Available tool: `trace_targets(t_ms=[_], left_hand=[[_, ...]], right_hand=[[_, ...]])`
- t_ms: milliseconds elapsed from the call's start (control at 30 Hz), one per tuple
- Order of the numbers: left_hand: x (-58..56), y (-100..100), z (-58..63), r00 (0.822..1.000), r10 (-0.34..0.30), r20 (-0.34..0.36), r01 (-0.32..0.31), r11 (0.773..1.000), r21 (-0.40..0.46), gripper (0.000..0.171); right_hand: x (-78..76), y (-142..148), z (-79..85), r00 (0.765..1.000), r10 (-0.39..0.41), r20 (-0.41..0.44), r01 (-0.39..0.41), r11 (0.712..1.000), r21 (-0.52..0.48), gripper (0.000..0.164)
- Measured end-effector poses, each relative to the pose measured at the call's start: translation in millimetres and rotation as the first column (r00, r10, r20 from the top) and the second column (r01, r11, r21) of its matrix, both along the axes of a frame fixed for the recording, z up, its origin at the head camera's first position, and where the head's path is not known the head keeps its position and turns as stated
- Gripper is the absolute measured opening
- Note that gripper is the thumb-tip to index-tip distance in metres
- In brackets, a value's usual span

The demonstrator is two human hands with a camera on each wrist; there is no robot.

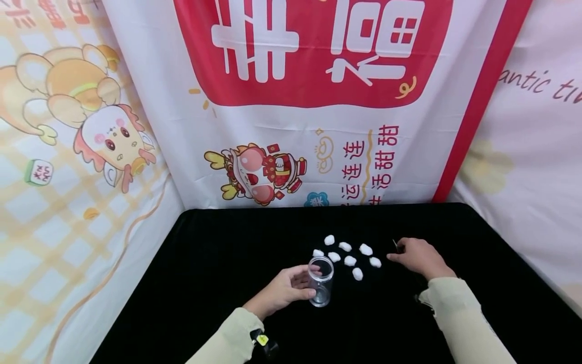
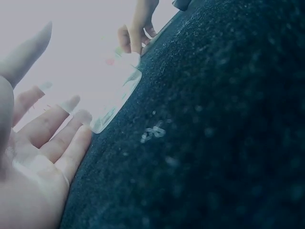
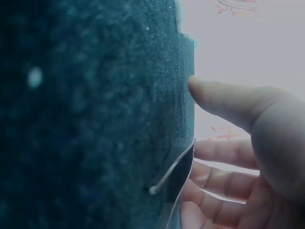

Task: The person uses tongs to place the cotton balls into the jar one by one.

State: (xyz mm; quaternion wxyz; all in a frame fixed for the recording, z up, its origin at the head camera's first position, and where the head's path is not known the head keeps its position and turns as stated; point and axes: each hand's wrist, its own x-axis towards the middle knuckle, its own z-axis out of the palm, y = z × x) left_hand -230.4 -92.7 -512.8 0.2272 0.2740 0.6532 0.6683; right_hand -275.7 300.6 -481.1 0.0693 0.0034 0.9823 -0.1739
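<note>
My left hand [image 1: 291, 288] holds a clear jar [image 1: 321, 293] upright on the black cloth, the thumb on the near side and fingers behind it. In the left wrist view the jar [image 2: 116, 100] looks washed out by glare. Several white cotton balls [image 1: 350, 261] lie loose beyond and to the right of the jar. Farther right, my right hand [image 1: 418, 257] is low over a pair of thin metal tweezers [image 3: 177, 174]. Its thumb stands apart from them. Its other fingers are right beside the tweezers; whether they touch I cannot tell.
A black cloth [image 1: 218, 263] covers the table. Printed white and red fabric [image 1: 182, 151] hangs behind, with patterned fabric [image 1: 68, 202] at the left and more at the right.
</note>
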Motion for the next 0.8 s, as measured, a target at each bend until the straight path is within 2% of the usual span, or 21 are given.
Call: trace_targets(t_ms=[133, 400, 800], left_hand=[[-1.2, 3.3, -0.4, 1.000, 0.005, 0.018, -0.005, 1.000, 0.004, 0.053], [-0.9, -1.3, 2.1, 0.999, -0.014, 0.050, 0.016, 1.000, -0.023, 0.052], [-0.2, 0.9, 2.6, 0.999, 0.013, 0.039, -0.012, 1.000, -0.024, 0.058]], right_hand=[[-5.9, 2.8, 4.3, 0.999, 0.031, 0.013, -0.031, 0.999, 0.010, 0.055], [-11.7, 4.6, 3.4, 0.998, 0.028, 0.062, -0.027, 0.999, -0.023, 0.043], [-9.8, 4.9, 4.0, 0.998, 0.067, -0.010, -0.066, 0.998, 0.016, 0.026]])
